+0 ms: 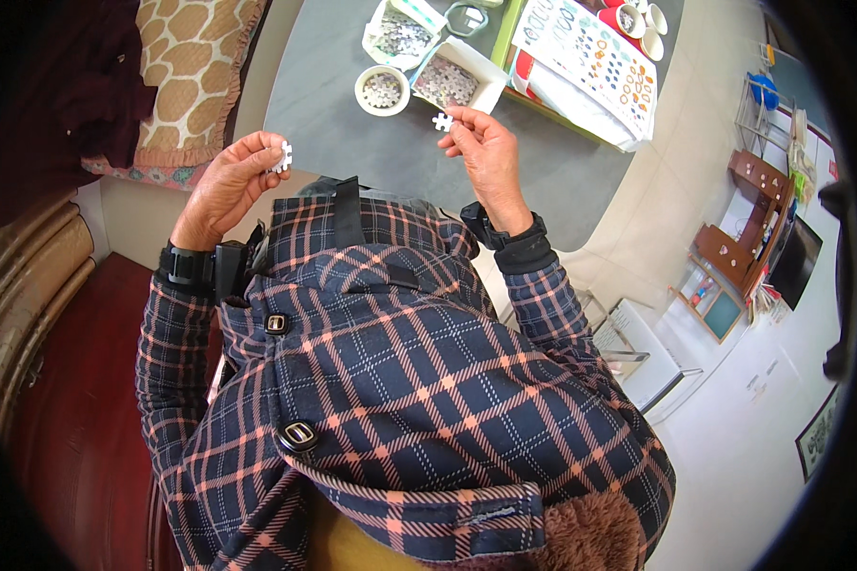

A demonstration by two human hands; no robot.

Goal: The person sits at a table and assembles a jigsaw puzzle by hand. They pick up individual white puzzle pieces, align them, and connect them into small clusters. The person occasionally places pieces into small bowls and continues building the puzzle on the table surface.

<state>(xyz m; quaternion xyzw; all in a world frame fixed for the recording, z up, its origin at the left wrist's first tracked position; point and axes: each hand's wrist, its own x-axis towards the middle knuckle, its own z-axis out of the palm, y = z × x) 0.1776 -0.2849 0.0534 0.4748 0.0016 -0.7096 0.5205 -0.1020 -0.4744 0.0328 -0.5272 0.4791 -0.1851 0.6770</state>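
Note:
My left hand [241, 176] is closed, its thumb and fingers pinching white jigsaw puzzle pieces [284, 158] beyond the table's left edge; how many cannot be made out. Above the grey table [352, 124], my right hand [486, 152] pinches a single white jigsaw puzzle piece [442, 123] between thumb and fingertips. Just beyond that hand sits an open box [481, 81] holding many small puzzle pieces [445, 84]. To its left stands a round white tub [363, 93] of similar pieces. Farther back lies an open bag [376, 24] with more pieces in it.
At the table's right lie a printed sheet [590, 57] with coloured shapes and a white plastic bag [605, 127] over a green box [507, 33]. Red and white paper cups [628, 19] stand at the far right. A patterned cushion [186, 71] rests at the left.

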